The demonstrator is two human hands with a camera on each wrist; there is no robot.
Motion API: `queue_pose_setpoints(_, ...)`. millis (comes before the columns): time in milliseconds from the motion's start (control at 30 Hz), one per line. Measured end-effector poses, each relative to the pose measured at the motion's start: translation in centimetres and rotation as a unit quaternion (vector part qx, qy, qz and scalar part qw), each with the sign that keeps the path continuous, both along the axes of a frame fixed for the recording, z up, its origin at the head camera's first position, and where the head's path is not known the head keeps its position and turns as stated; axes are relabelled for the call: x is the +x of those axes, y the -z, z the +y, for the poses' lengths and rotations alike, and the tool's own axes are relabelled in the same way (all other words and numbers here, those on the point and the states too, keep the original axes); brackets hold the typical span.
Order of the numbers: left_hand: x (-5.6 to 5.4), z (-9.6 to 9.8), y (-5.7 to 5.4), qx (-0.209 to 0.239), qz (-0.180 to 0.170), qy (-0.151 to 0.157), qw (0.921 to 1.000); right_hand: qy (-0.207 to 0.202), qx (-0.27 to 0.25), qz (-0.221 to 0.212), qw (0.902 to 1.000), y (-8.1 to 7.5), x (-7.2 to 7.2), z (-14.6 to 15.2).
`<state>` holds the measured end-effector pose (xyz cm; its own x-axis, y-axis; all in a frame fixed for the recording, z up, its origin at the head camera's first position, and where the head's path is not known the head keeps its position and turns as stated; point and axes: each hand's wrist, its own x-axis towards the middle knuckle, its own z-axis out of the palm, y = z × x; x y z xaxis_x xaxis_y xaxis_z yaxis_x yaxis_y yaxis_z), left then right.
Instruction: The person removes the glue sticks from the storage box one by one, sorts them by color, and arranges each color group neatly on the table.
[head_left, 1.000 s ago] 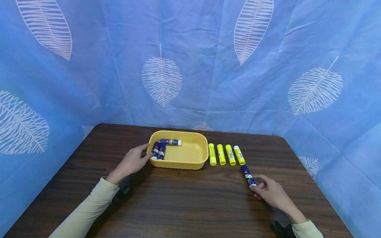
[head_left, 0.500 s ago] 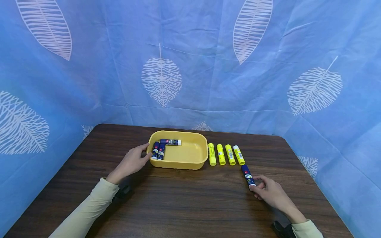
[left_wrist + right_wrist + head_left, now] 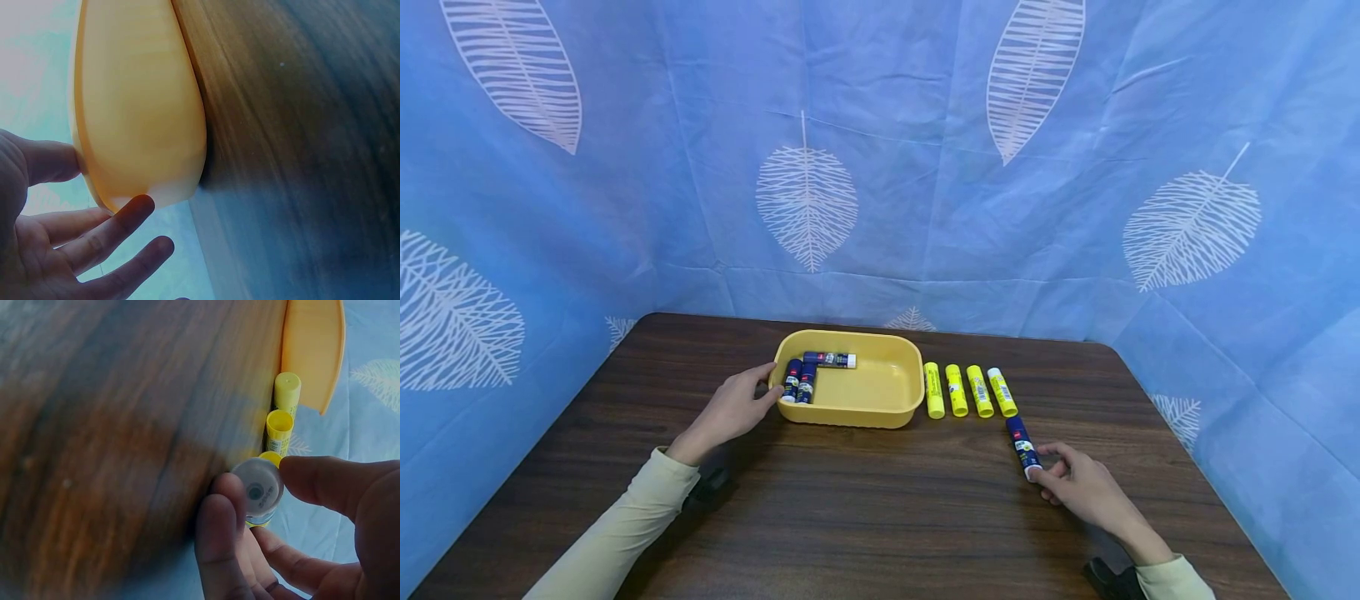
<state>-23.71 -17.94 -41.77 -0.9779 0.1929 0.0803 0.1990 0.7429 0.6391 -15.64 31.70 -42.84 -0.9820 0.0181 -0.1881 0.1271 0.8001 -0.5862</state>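
My left hand (image 3: pixel 739 405) rests at the left end of a shallow yellow tray (image 3: pixel 865 417), thumb and index fingertip touching its rim, other fingers loosely extended in the left wrist view. Inside the tray, two dark blue glue sticks (image 3: pixel 807 382) lie side by side at the left, with another glue stick (image 3: pixel 829 359) crosswise by the far wall. My right hand (image 3: pixel 1086 487) pinches the white end of a blue glue stick (image 3: pixel 1024 447) between thumb and fingers. The right wrist view shows that white end (image 3: pixel 256 487) head-on. Its far end is right by the rightmost yellow glue stick (image 3: pixel 1002 392).
Several yellow glue sticks (image 3: pixel 957 390) lie in a row on the dark wooden table (image 3: pixel 880 517), just right of the tray. A blue cloth (image 3: pixel 895 167) with white leaf prints hangs behind and beside the table.
The blue glue stick in my right hand has shifted and turned very slightly. The left hand and tray stay where they were.
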Motion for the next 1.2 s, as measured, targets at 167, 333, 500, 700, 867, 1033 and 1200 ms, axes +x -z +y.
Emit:
queue_pose_setpoints(167, 0.0, 0.0, 0.0, 0.000, 0.004, 0.001, 1.0000, -0.005, -0.003, 0.003, 1.0000, 0.0, 0.0, 0.0)
queue_pose_setpoints(333, 0.0, 0.0, 0.0, -0.001, 0.005, 0.001, 1.0000, -0.006, -0.004, 0.005, 1.0000, 0.0, 0.0, 0.0)
queue_pose_setpoints(500, 0.1, 0.0, -0.1, 0.000, 0.006, 0.003, 1.0000, -0.008, -0.004, 0.008, 0.9999, 0.0, 0.1, -0.1)
queue_pose_setpoints(700, 0.1, 0.0, -0.1, -0.001, 0.005, 0.002, 1.0000, -0.006, -0.009, 0.005, 0.9999, -0.1, 0.1, -0.1)
queue_pose_setpoints(867, 0.1, 0.0, -0.1, 0.000, 0.001, 0.000, 1.0000, -0.003, -0.013, 0.002, 0.9999, -0.1, 0.1, 0.1)
queue_pose_setpoints(1033, 0.1, 0.0, 0.0, 0.002, 0.004, 0.002, 1.0000, -0.018, -0.013, 0.008, 0.9997, -0.6, 0.1, 0.4)
queue_pose_setpoints(1200, 0.1, 0.0, 0.0, 0.002, 0.002, 0.000, 1.0000, -0.038, 0.016, 0.038, 0.9984, -2.1, -0.1, 0.3)
